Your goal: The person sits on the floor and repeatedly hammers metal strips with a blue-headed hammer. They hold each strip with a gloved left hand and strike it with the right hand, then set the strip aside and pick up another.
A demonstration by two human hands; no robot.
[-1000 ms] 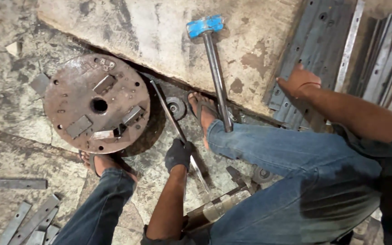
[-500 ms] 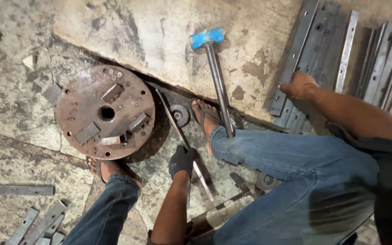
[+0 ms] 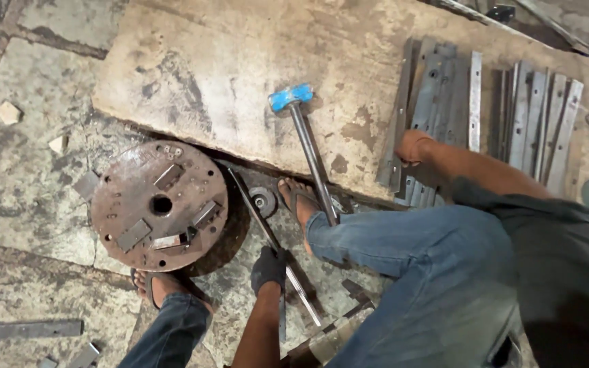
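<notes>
The person wears blue denim jeans (image 3: pixel 410 259), faded and dusty, with paler worn patches over the thighs and knees and a visible hem at the end of each leg. Above them is a dark grey shirt (image 3: pixel 567 259) with short sleeves, the cloth dull and creased, a seam running along the sleeve edge near the elbow. The left hand (image 3: pixel 268 267) is covered by a dark, nearly black work glove with a knitted cuff at the wrist. The right hand (image 3: pixel 412 147) is bare, with no glove. Both feet (image 3: pixel 299 200) are in open sandals with thin dark straps crossing the top.
</notes>
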